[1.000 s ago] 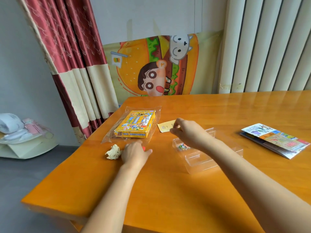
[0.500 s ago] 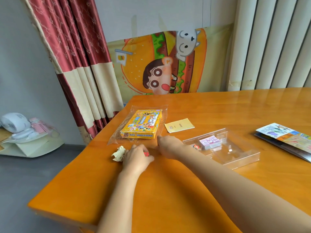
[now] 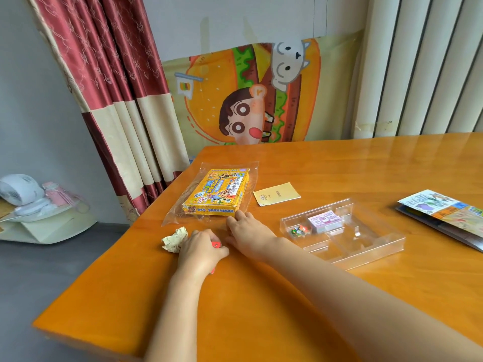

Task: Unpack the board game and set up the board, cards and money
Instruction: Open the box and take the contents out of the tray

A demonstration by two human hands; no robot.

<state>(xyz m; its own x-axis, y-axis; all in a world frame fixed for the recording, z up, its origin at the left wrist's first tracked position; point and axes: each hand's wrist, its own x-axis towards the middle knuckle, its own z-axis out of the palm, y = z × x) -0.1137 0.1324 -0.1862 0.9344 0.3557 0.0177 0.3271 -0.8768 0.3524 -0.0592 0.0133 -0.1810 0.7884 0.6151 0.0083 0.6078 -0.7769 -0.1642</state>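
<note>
Your left hand [image 3: 201,250] is palm-down with the fingers curled over a small red thing [image 3: 216,244]. Can't tell if it's gripped or just covered. Your right hand [image 3: 249,235] is touching distance to its right, fingers bent, tips hidden, so can't tell if it holds anything.

My read: you're working that red item between both hands.
- Keep it low over the table [image 3: 248,309] and pin it with the left while the right does the fine work.
- The crumpled paper ball [image 3: 174,239] sits against your left hand's outer side. Don't sweep it along.

The game box [image 3: 218,192], in its clear bag [image 3: 183,207], lies just beyond your right knuckles.

Still to set out:
- The money stack [image 3: 325,222] and the small coloured pieces [image 3: 298,231] sit in the clear tray [image 3: 376,253], near your right forearm.
- The folded board [image 3: 444,212] is well off to the right.
- The yellow slip [image 3: 277,197] is beyond the tray.
</note>
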